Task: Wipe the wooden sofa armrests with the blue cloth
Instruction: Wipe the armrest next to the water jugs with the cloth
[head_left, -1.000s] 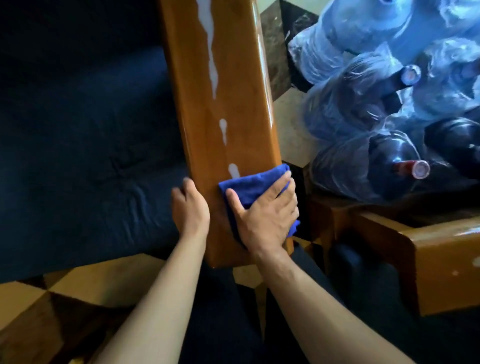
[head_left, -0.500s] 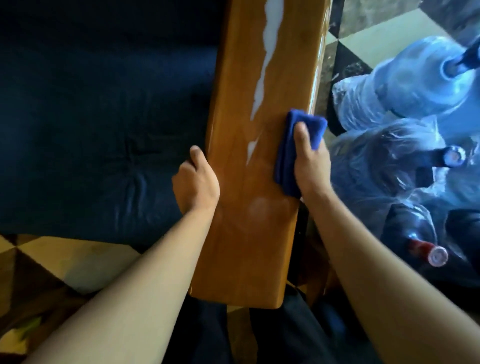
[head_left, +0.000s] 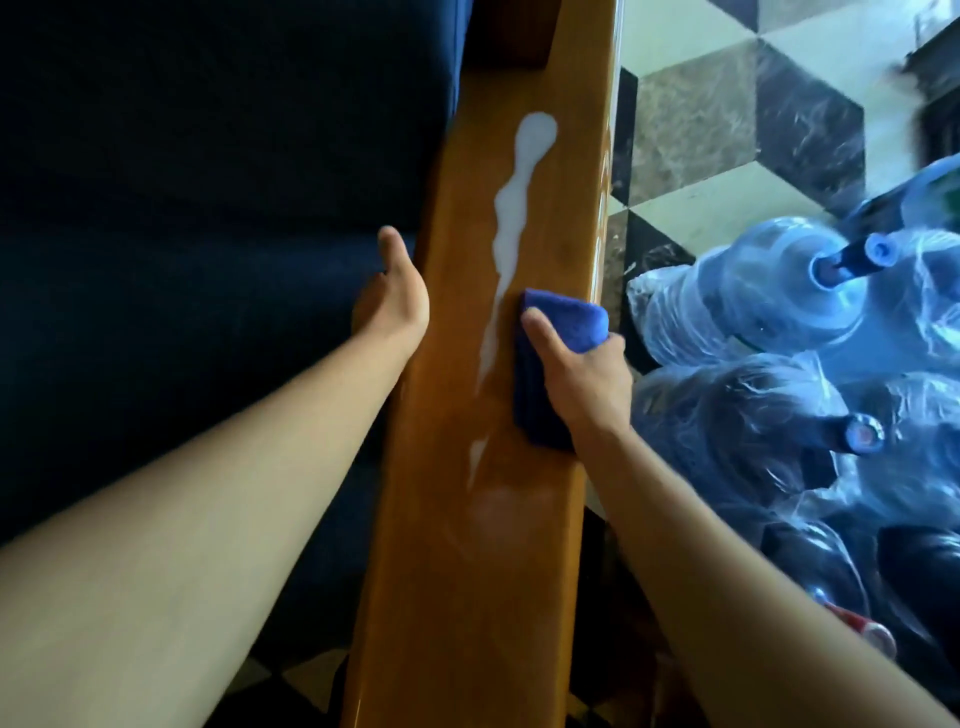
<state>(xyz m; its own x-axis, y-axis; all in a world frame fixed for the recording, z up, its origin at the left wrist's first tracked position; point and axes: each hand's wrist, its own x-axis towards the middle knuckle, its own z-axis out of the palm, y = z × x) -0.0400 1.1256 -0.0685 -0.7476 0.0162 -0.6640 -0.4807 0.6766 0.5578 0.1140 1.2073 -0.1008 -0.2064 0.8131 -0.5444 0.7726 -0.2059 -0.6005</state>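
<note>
Cloth (head_left: 563, 332) slid forward, thumb atop, fingers (head_left: 615, 345) overhanging

Looks like someone's living room at home: dark blue sofa cushion (head_left: 208, 208) with a glossy wooden armrest (head_left: 467, 571), checkered marble floor (head_left: 701, 119), and plastic-wrapped water jugs (head_left: 753, 301) piled beside it.

Armrest top (head_left: 550, 218) open ahead; water bottles (head_left: 769, 306) crowd right side.

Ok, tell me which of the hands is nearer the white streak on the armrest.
Right. The right hand holds the blue cloth just beside the white streak, on its right. The left hand rests on the armrest's opposite edge, farther from it.
</note>
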